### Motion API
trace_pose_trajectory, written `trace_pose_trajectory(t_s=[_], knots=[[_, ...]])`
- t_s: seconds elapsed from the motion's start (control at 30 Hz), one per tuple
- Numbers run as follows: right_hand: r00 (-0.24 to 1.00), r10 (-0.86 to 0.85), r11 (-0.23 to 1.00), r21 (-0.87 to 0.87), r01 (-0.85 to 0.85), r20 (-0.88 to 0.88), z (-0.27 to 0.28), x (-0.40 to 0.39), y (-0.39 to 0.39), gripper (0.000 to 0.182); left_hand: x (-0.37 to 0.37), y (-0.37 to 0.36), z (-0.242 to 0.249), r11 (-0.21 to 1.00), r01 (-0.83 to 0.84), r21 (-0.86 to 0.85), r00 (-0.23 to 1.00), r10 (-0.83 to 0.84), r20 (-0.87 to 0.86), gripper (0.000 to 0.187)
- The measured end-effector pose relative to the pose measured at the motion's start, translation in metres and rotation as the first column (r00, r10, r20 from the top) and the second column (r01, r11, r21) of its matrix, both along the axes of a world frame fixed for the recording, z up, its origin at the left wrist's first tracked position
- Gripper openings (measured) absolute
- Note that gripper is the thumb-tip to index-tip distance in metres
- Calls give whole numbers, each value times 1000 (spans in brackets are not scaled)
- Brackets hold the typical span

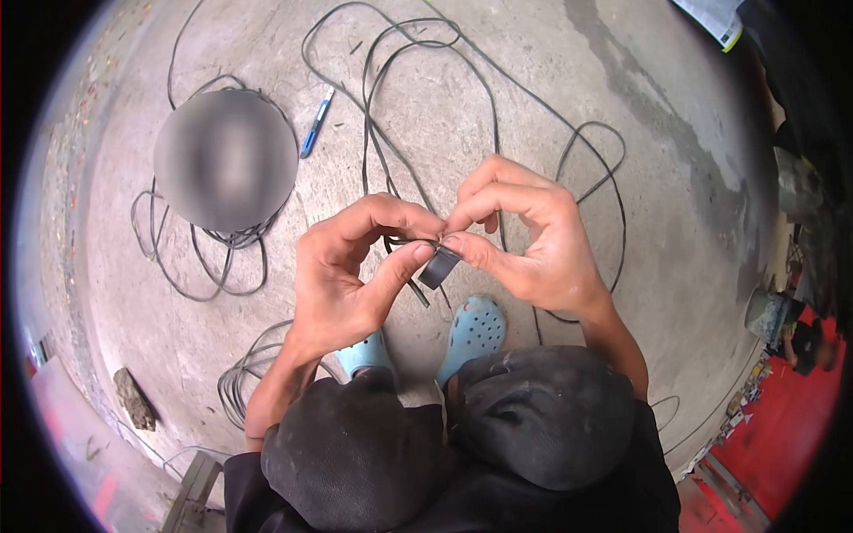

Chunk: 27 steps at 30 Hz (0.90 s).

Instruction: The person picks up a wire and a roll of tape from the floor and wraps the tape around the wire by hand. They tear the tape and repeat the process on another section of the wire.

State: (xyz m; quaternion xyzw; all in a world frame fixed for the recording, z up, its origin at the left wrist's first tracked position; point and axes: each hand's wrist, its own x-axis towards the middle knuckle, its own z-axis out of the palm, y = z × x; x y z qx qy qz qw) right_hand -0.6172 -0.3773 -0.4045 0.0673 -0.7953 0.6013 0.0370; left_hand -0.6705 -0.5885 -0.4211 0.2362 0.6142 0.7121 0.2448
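Note:
Both my hands meet in the middle of the head view, above the blue clogs. Between thumb and fingers, my left hand pinches the end of a thin black cable. From the right, my right hand pinches at the same spot, its thumb on a short strip of black tape that hangs below the fingertips. The fingertips of the two hands nearly touch. What lies right between them is small and partly hidden. Loose cable runs down past my left hand and across the floor.
A blue utility knife lies on the concrete floor. Coiled black cable is at the left, with long loops beyond my hands. A blurred round patch covers part of another coil. A stone is at the lower left, a bucket at the right.

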Motion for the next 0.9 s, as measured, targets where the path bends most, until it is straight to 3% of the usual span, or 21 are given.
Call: trace_pose_trajectory(t_s=[0.13, 0.43, 0.9], knots=[[1000, 6, 1000, -27, -6, -28, 1, 2, -1, 13, 4, 0, -2, 997, -30, 72, 996, 23, 89, 26], [991, 47, 999, -3, -48, -126, 8, 5, -5, 21, -1, -6, -1, 995, 13, 97, 989, -27, 145, 20], [975, -7, 993, 116, 33, -220, 2, -7, 2, 29, -16, -3, 12, 995, 94, -44, 992, -89, 95, 11]])
